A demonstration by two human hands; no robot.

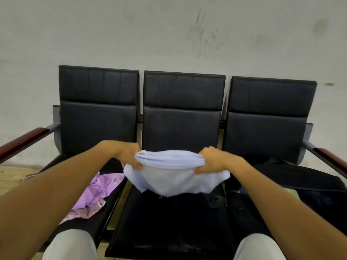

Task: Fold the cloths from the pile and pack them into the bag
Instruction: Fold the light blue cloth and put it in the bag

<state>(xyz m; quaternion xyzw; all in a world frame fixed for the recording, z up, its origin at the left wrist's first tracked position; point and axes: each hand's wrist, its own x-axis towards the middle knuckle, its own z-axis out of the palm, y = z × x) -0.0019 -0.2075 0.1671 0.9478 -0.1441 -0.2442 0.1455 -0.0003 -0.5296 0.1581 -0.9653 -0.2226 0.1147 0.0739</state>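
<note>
We've got our left hand (129,156) clamped on one end of the pale blue cloth (174,175) and our right hand (210,161) clamped on the other, fingers curled over the bunched top edge, thumbs underneath. Between the two hands the cloth runs straight across, left to right, its long axis parallel to the row of seats, and the loose body sags down in a belly just above the middle seat (169,222). It looks already doubled over along that top edge, with a small tag poking out by the left hand. Now, outward from there: the purple cloths (93,196) lie in a heap on the left seat, down beside our left forearm, and the dark bag (308,186) sits on the right seat, beyond the right hand. So we'd judge the right hand the nearer one to the bag, and the fold probably wants one more halving, end to end, before the cloth swings rightward into it.
</note>
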